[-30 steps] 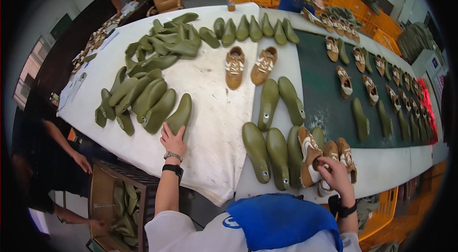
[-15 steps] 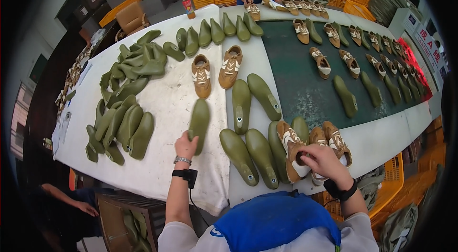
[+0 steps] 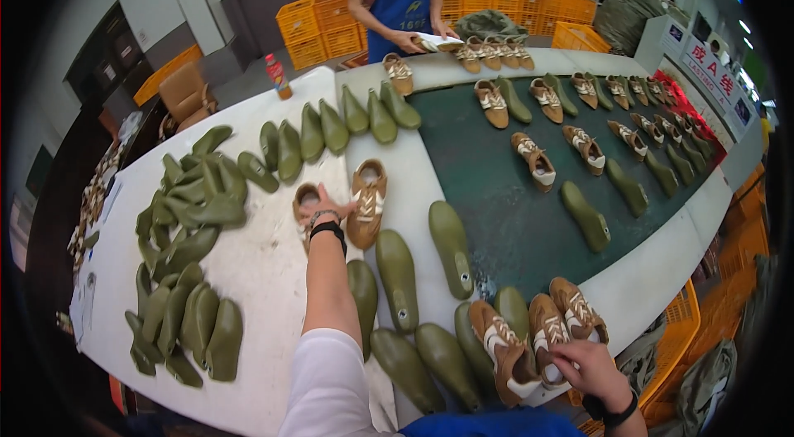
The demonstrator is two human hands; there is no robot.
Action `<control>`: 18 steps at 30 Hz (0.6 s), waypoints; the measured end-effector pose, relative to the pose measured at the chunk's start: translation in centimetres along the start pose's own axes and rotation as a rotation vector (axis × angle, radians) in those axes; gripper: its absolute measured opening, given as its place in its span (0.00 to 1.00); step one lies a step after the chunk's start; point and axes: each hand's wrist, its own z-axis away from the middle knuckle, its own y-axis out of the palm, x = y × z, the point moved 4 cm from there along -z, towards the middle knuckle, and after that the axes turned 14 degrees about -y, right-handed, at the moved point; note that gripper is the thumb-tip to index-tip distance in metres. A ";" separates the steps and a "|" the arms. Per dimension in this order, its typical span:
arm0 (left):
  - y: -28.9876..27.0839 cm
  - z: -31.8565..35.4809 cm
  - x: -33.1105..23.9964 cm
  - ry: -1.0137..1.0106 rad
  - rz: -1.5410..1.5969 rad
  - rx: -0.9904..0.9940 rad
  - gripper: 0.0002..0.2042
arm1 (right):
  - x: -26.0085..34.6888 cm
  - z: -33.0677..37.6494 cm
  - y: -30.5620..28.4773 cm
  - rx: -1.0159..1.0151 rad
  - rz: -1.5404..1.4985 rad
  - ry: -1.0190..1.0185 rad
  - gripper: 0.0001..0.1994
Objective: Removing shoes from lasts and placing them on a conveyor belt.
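Observation:
My left hand (image 3: 325, 210) reaches forward across the table, fingers spread over a brown sneaker with white stripes (image 3: 306, 191). Its thumb points at a matching sneaker (image 3: 368, 197) just to the right. Near the front edge, my right hand (image 3: 589, 367) has its fingers closed at the heel opening of a brown sneaker (image 3: 546, 325). On either side of that shoe stand another sneaker (image 3: 496, 338) and a third one (image 3: 576, 305). Green shoe lasts (image 3: 397, 280) lie between my hands, one (image 3: 361, 296) partly behind my left forearm.
A heap of green lasts (image 3: 198, 205) covers the table's left side. Rows of sneakers and lasts sit on the dark green belt (image 3: 513, 214). Across the table a co-worker in a blue apron (image 3: 405, 3) holds a shoe. A bottle (image 3: 279, 77) stands at the far edge; orange crates (image 3: 322, 23) are stacked behind.
My left hand has left the green last and moved forward onto the left sneaker of the pair. My right hand has shifted from the leftmost near sneaker to the middle one. The view has tilted up.

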 end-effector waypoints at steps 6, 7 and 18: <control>0.5 -3.3 -5.7 0.520 -0.148 0.100 0.47 | -0.6 1.1 -0.6 -0.102 0.010 0.289 0.09; 0.5 -1.5 -7.5 0.547 -0.161 0.109 0.47 | -1.2 1.5 -0.4 -0.097 0.011 0.326 0.09; 1.6 -2.0 -5.2 0.724 -0.063 -0.181 0.20 | -3.6 4.6 -0.1 -0.160 -0.041 0.300 0.07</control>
